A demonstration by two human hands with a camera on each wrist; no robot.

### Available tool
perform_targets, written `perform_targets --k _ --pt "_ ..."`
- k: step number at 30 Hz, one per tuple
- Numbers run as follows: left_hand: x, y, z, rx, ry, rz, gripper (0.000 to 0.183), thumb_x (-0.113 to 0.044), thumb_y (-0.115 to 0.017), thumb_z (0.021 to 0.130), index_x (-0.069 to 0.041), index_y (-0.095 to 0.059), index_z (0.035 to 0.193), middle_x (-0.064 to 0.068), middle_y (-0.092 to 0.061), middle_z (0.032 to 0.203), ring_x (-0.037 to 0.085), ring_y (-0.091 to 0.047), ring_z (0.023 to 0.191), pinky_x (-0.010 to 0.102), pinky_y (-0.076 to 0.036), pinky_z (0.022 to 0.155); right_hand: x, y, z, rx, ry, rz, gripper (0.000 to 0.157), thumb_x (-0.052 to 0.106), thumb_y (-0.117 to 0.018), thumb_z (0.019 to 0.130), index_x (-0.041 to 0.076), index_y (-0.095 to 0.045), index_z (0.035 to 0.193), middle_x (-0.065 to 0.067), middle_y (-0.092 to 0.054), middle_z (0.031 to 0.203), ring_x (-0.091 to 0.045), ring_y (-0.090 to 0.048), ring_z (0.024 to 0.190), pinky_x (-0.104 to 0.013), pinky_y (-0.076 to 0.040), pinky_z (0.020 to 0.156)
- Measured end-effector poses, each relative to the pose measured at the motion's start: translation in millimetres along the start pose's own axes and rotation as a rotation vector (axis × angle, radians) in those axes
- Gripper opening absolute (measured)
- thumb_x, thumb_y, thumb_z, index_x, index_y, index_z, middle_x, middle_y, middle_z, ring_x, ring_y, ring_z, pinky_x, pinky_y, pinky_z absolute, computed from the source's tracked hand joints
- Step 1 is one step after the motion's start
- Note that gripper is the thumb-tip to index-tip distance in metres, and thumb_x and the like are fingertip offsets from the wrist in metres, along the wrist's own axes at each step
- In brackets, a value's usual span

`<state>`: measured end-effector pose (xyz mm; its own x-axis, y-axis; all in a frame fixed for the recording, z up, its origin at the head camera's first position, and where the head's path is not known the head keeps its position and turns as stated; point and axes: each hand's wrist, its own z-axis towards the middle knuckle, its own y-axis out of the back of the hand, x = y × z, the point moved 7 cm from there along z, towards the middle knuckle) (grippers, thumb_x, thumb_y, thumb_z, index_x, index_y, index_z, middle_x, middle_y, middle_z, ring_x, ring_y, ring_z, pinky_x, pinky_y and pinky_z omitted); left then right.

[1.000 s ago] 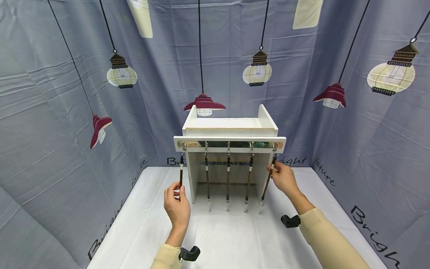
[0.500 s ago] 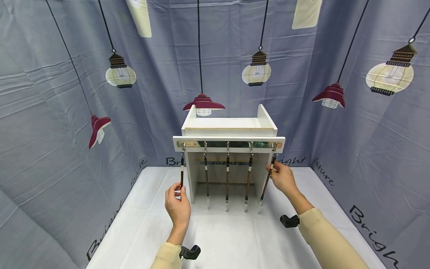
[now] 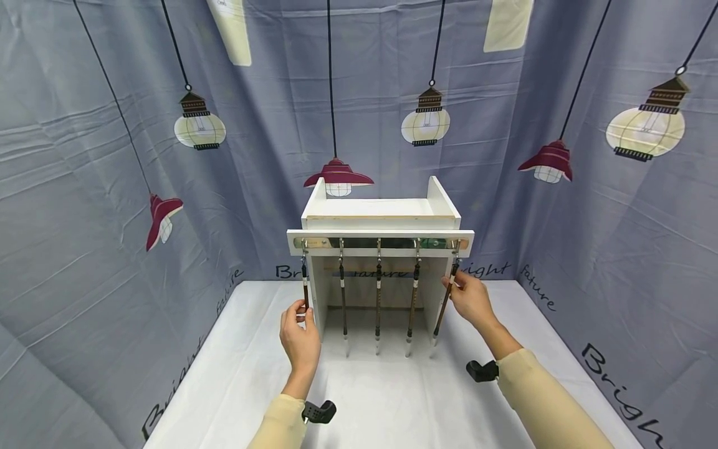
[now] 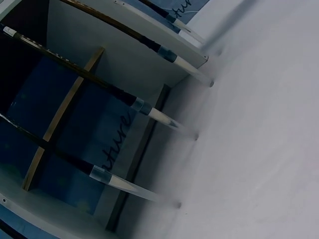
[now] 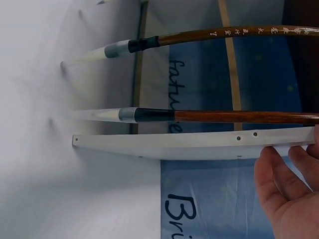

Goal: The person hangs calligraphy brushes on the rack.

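A row of several calligraphy brushes hangs from metal hooks on the front rail of a white wooden rack (image 3: 381,251). In the head view my left hand (image 3: 300,340) holds the leftmost brush (image 3: 305,284) between thumb and fingers; its lower end is hidden by the hand. My right hand (image 3: 471,299) pinches the upper part of the rightmost brush (image 3: 443,308), which slants down to the left. In the right wrist view, fingers (image 5: 281,179) touch the rack's side panel (image 5: 199,142); their hold on the brush is cut off by the frame edge.
Between the hands hang a middle brush (image 3: 378,305) and its neighbours, their tips in clear caps near the white tabletop (image 3: 381,405). The rack has an upper shelf (image 3: 381,207). A lamp-printed curtain (image 3: 370,93) surrounds the table.
My left hand has shifted slightly right, and the leftmost brush now leans a little to the right at its lower end. My right hand stays nearly still.
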<state>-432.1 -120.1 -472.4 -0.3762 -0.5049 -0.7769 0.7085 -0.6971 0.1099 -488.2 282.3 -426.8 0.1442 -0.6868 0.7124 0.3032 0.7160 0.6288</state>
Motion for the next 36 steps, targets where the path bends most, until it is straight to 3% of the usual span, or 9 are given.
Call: perform_targets --k 7,21,30,36 --pt "4.1 -6.7 6.8 0.018 0.002 0.032 0.016 -0.004 -0.072 0.095 -0.001 -0.072 0.111 0.014 -0.069 0.099 0.027 -0.061 0.083 0.038 -0.048 0.074 1 1.0 0 -0.026 0.020 -0.013 0.033 0.032 -0.058 0.107 0.001 -0.064 0.097 -0.036 -0.065 0.127 -0.043 -0.072 0.098 -0.041 -0.059 0.065" --pt "6.8 -15.3 9.6 0.054 0.022 0.027 0.013 -0.007 -0.072 0.095 -0.002 -0.073 0.107 0.014 -0.068 0.098 0.026 -0.059 0.082 0.036 -0.046 0.073 0 0.5 1 -0.027 0.023 -0.009 0.034 0.031 -0.057 0.108 -0.001 -0.067 0.108 -0.036 -0.063 0.130 -0.048 -0.070 0.106 -0.049 -0.062 0.074" --pt "7.7 -13.3 9.5 0.059 0.031 0.046 0.014 -0.009 -0.072 0.095 -0.003 -0.073 0.108 0.013 -0.068 0.098 0.026 -0.060 0.083 0.035 -0.045 0.073 -1 -1.2 2 0.013 -0.011 0.016 0.039 0.034 -0.054 0.109 -0.001 -0.065 0.120 -0.036 -0.059 0.137 -0.045 -0.071 0.106 -0.045 -0.062 0.071" --pt "9.1 -11.3 8.3 0.075 0.061 0.067 0.016 -0.009 -0.073 0.095 -0.005 -0.074 0.110 0.012 -0.067 0.099 0.028 -0.062 0.084 0.036 -0.045 0.072 -3 -0.7 2 0.013 -0.013 0.017 0.038 0.034 -0.055 0.109 -0.001 -0.065 0.118 -0.036 -0.056 0.140 -0.045 -0.071 0.107 -0.047 -0.062 0.074"
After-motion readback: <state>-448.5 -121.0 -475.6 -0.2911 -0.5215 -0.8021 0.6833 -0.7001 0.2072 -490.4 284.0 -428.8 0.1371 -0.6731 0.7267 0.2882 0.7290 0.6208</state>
